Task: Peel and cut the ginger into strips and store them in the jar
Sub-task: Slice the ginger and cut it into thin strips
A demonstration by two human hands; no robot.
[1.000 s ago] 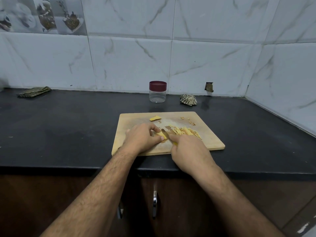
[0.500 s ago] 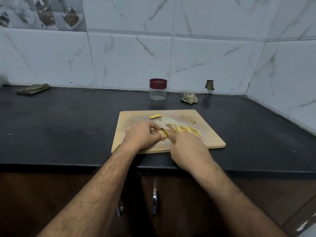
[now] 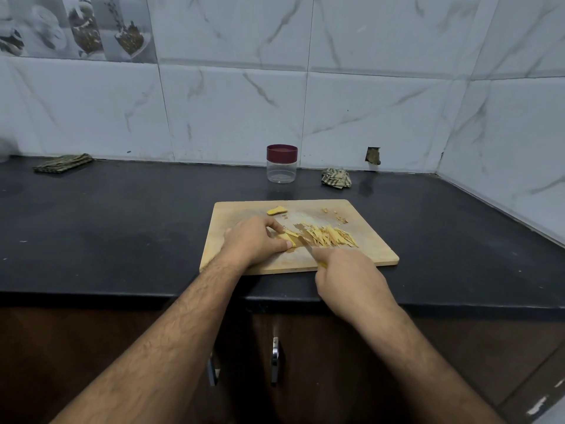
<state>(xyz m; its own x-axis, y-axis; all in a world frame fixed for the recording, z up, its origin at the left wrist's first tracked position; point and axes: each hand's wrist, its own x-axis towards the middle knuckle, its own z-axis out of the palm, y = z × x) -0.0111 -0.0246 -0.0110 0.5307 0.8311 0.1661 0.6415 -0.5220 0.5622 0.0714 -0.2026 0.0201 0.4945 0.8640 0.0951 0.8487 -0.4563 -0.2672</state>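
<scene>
A wooden cutting board [image 3: 370, 240] lies on the black counter. My left hand [image 3: 255, 241] pins a yellow peeled ginger piece [image 3: 289, 238] on the board with its fingertips. My right hand [image 3: 351, 278] grips a knife [image 3: 305, 243] with a yellow handle, its blade resting beside the held piece. A heap of cut ginger strips [image 3: 331, 237] lies right of the blade. Another ginger chunk [image 3: 276, 210] sits near the board's far edge. A clear jar [image 3: 281, 163] with a maroon lid stands closed at the wall behind the board.
Peel scraps [image 3: 339, 217] lie at the board's far right. A crumpled cloth [image 3: 335, 178] sits right of the jar, a folded cloth [image 3: 62, 163] at the far left by the wall. Tiled walls close the back and right. Cabinet handles [image 3: 275, 359] hang below the counter edge.
My right hand has drawn back toward me with the knife, exposing more of the blade. My left hand keeps pinning the ginger piece in the same spot.
</scene>
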